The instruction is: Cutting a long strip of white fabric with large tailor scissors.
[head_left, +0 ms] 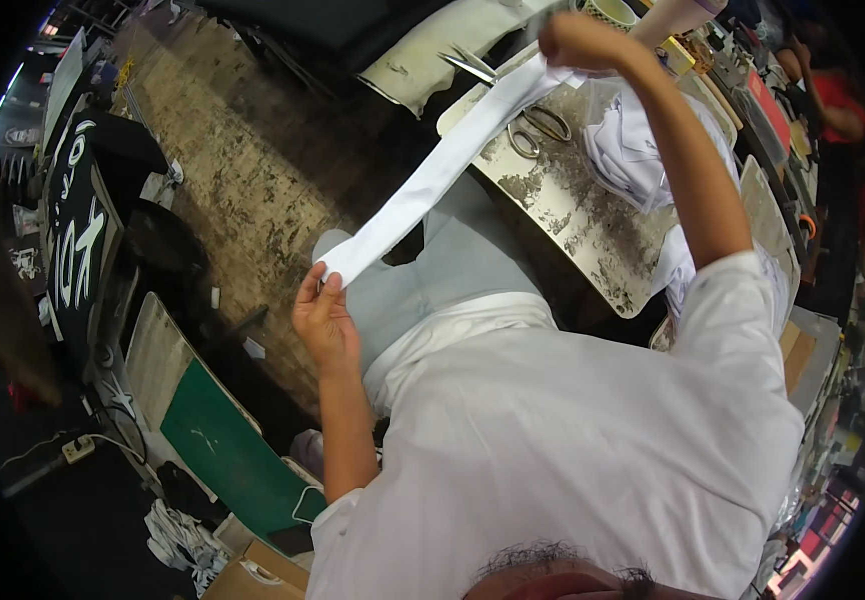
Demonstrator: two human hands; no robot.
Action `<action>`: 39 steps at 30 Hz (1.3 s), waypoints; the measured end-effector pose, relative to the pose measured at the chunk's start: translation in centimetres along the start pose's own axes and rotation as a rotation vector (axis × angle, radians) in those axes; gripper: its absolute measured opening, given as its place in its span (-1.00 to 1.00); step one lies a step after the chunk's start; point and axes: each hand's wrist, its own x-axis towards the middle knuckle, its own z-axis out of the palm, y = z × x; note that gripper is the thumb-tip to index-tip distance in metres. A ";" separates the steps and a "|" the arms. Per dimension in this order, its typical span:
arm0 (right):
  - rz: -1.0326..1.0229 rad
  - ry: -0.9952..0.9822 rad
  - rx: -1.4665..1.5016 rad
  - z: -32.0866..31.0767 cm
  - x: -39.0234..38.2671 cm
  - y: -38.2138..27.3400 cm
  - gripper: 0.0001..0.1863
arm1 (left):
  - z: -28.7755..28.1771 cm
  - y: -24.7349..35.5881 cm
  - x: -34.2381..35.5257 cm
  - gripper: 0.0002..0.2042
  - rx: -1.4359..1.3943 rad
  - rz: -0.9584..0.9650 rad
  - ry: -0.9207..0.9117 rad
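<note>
A long white fabric strip (433, 180) is stretched between my two hands, running diagonally above my lap and the table corner. My left hand (327, 325) pinches its near end between thumb and fingers. Up at the far right, my right hand (585, 42) is closed round the other end; its fingertips are partly hidden. Metal scissors (538, 132) lie beneath the strip on the worn table (563, 215), their handles on one side of it and their blades showing on the other. Right of them sits a heap of white fabric (628, 145) in clear plastic.
More white cloth (688, 265) lies by my right elbow. Behind the table's far end are a patterned round container (613, 12) and a pale draped sheet (453, 50). A green-topped board (223, 440) stands at my left. Someone in red (838, 105) is at the far right.
</note>
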 end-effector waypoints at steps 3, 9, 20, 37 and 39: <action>0.077 0.062 0.253 3.7 -6.6 -6.9 -0.59 | 0.8 1.4 0.2 -0.74 -0.020 0.024 -0.063; 0.361 0.585 0.584 9.2 -7.7 -10.4 -0.65 | 3.4 4.0 -0.2 -0.75 -0.030 0.068 -0.169; 0.393 0.092 0.391 7.1 -22.4 -14.5 -0.71 | 4.3 3.9 -0.1 -0.77 -0.093 0.052 -0.267; -0.242 -0.362 2.037 12.0 -23.5 -26.1 -0.27 | -0.9 2.9 -0.8 -0.75 0.220 0.062 -0.003; -0.276 -0.549 2.028 12.2 -22.7 -25.5 -0.25 | -0.9 3.2 -0.8 -0.74 0.212 0.040 -0.046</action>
